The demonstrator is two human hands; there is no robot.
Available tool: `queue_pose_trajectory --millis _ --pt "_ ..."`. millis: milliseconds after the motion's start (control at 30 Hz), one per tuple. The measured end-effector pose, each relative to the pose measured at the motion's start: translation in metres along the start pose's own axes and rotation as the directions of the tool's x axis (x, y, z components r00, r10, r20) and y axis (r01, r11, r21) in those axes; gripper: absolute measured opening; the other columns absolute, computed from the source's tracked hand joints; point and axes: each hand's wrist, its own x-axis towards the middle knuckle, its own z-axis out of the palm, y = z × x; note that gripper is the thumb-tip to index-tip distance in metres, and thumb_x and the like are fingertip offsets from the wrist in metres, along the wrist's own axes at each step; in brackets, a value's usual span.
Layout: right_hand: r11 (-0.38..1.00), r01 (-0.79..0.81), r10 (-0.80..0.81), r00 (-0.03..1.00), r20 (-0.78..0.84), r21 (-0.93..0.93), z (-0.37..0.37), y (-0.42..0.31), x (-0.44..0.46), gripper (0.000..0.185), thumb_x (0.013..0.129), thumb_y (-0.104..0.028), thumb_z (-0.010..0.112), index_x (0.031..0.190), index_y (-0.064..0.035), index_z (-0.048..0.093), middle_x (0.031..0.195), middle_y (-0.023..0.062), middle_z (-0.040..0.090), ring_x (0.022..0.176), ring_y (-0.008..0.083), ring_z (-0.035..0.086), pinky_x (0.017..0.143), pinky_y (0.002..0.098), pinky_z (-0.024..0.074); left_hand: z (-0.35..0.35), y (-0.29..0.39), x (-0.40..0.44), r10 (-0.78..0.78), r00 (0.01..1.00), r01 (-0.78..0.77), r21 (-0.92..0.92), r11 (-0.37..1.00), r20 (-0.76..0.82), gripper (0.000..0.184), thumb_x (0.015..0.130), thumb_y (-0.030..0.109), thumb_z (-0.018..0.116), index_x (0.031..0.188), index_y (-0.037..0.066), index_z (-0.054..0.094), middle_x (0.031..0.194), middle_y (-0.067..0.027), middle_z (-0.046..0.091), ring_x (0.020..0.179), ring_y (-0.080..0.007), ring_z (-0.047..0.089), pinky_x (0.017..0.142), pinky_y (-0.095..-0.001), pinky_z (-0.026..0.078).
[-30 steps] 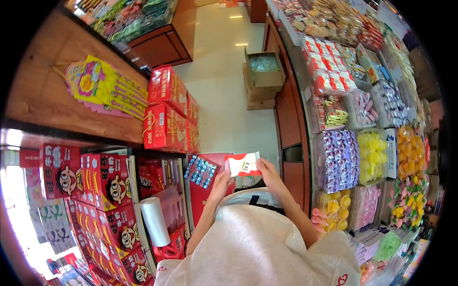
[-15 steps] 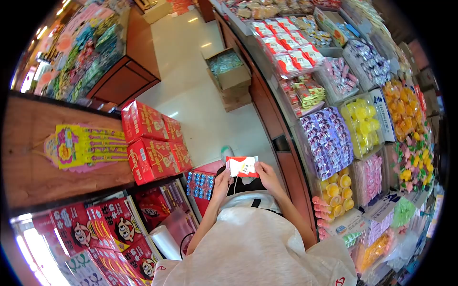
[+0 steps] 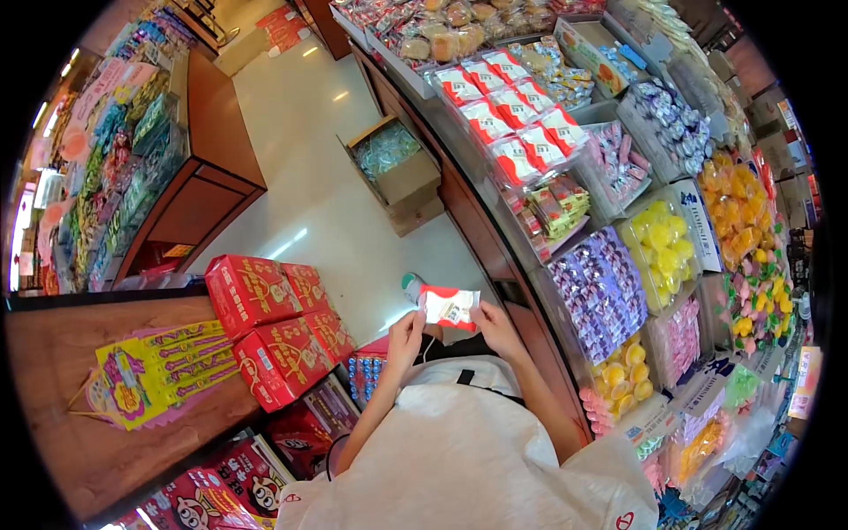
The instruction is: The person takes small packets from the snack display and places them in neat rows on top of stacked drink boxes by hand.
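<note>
A red and white snack packet [image 3: 450, 307] is held flat in front of my body, with dark print on its white middle. My left hand [image 3: 407, 337] pinches its left end, and my right hand [image 3: 496, 328] grips the right end. Both hands are closed, thumbs along the packet's edges. Similar red and white packets [image 3: 514, 110] lie in rows in a clear tray on the counter to the right, apart from my hands.
The right counter holds bins of sweets: purple packets [image 3: 599, 291], yellow candies [image 3: 658, 243], jelly cups [image 3: 624, 371]. Red gift boxes [image 3: 274, 327] stand on the wooden counter [image 3: 53, 371] at left, beside yellow packs [image 3: 168, 371]. An open carton [image 3: 395, 168] sits on the aisle floor.
The view has shifted, and the counters and floor carton appear turned and moved within it. Both hands still hold the packet, which is now tilted slightly.
</note>
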Motion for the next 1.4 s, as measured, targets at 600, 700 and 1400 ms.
queue_pose_trajectory --millis 600,700,1400 --pt "0.983 0.11 -0.156 0.92 -0.358 -0.145 0.013 -0.082 0.127 0.027 0.088 -0.009 0.072 0.102 -0.0048 0.05 0.082 0.0044 0.067 0.071 0.0042 0.057 0.06 0.021 0.0434 -0.026 0.058 0.193 0.054 0.978 -0.054 -0.004 0.999 0.2 0.029 0.098 0.016 0.059 0.122 -0.001 0.063 0.088 -0.0085 0.069 0.079 -0.012 0.062 0.073 -0.0287 0.051" --pt "0.99 0.139 -0.133 0.873 -0.469 -0.022 -0.001 -0.104 0.137 0.063 0.089 -0.006 0.069 0.141 -0.0044 0.034 0.103 0.0125 0.071 0.078 0.0074 0.061 0.064 0.0213 0.0463 -0.001 0.085 0.228 0.224 0.931 -0.24 0.021 0.971 0.287 0.034 0.095 0.009 0.063 0.127 -0.001 0.059 0.097 -0.0115 0.067 0.081 -0.0156 0.063 0.075 -0.0286 0.051" --pt "0.657 -0.216 -0.457 0.648 -0.61 -0.722 -0.092 -0.134 0.232 0.046 0.082 -0.017 0.073 0.125 -0.0115 0.059 0.146 0.0109 0.043 0.137 0.0363 0.033 0.114 0.0603 0.021 0.114 0.156 0.364 0.519 0.686 -0.716 0.347 0.606 0.509 0.047 0.085 0.017 0.07 0.128 0.008 0.055 0.11 -0.0161 0.054 0.101 -0.0349 0.051 0.083 -0.0453 0.043"
